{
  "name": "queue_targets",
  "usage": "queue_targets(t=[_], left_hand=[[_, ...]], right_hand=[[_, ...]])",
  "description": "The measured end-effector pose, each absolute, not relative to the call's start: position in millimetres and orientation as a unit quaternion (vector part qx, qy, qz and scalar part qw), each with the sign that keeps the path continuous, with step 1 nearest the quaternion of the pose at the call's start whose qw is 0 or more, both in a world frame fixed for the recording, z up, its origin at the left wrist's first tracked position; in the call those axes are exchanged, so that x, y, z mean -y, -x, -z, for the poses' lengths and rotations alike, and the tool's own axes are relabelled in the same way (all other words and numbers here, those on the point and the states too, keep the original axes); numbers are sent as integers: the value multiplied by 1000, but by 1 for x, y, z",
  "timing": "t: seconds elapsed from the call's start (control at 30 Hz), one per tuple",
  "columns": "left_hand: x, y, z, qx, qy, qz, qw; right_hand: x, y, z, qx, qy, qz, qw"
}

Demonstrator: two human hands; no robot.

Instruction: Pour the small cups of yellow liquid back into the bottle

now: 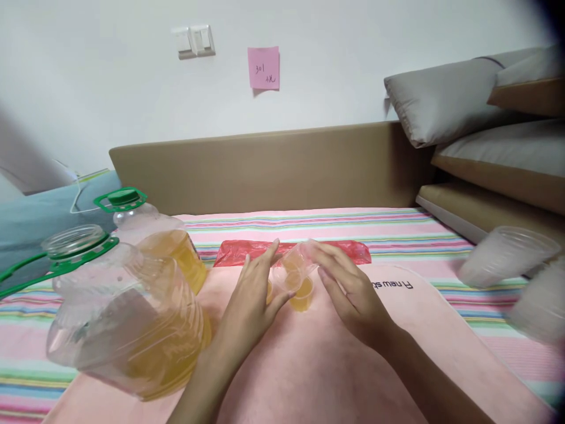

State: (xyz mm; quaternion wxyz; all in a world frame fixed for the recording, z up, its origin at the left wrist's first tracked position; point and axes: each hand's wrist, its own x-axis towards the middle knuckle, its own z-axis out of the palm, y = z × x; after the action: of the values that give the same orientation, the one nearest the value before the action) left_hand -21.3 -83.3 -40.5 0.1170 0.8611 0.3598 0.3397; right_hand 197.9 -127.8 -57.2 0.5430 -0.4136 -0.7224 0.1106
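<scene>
Over the pink cloth [300, 365], a clear plastic cup [295, 264] hangs tilted between my two hands. My right hand [353, 288] has its fingertips at the cup's upper right end, with the fingers bent around it. My left hand [253, 291] is on the other side with its fingers apart; its thumb reaches close under the tilted cup. Just below stands a plastic cup of yellow liquid [302, 297]. Part of another cup with yellow liquid [269, 292] shows beside my left hand, which hides the rest.
At left stand an uncapped large jug [132, 330] of yellow liquid and a green-capped jug [172, 253] behind it. A red plastic bag [247, 252] lies beyond the cups. Stacked clear cups [505, 256] lie at right, below piled cushions [445, 100]. A brown headboard [265, 171] closes the back.
</scene>
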Motion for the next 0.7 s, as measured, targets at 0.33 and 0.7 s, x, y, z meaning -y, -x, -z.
queue_targets(t=[0.33, 0.7], left_hand=[[84, 22, 40, -353, -865, -340, 109], [90, 21, 34, -357, -869, -337, 57]], right_hand=[[129, -197, 54, 697, 467, -117, 531], [127, -196, 57, 631, 487, -212, 566]])
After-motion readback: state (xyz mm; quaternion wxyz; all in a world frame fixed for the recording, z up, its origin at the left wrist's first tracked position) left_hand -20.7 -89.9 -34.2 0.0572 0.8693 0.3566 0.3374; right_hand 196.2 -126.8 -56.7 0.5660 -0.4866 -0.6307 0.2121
